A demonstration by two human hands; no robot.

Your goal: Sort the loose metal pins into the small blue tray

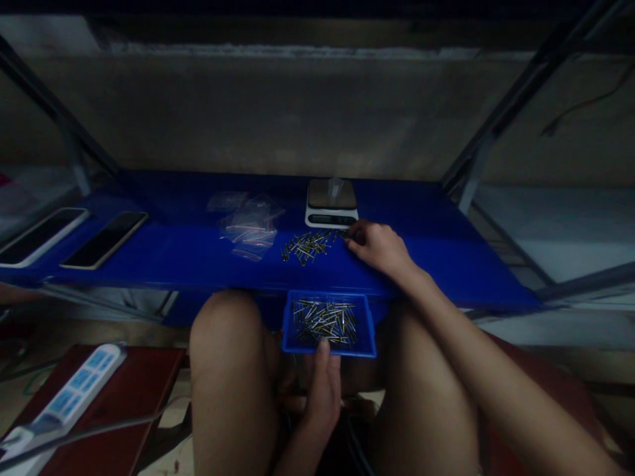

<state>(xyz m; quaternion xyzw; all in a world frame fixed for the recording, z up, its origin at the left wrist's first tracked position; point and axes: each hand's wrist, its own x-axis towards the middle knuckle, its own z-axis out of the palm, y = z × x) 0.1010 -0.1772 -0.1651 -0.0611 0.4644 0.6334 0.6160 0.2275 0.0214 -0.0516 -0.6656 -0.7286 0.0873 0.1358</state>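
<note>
My left hand (323, 383) grips the near edge of a blue plastic tray (367, 340), thumb over the rim, holding it just below the table's front edge. Many thin metal pins (325, 319), silver and brass-coloured, lie in the tray. On the blue table, my right hand (374, 243) has its fingers bent together at the right end of a loose pile of similar pins (307, 246). Whatever is between those fingertips is too small and dark to make out. Just behind the pile stands a small digital scale (331, 215) with a clear plastic cup (336, 188) on its plate.
Clear zip bags (253, 225) lie in a stack left of the pins. Two phones, a white-edged one (42, 237) and a dark one (105, 239), rest at the table's left end. A power strip (79, 390) sits on a red-brown stool (143, 383). Metal struts (476, 172) flank the table.
</note>
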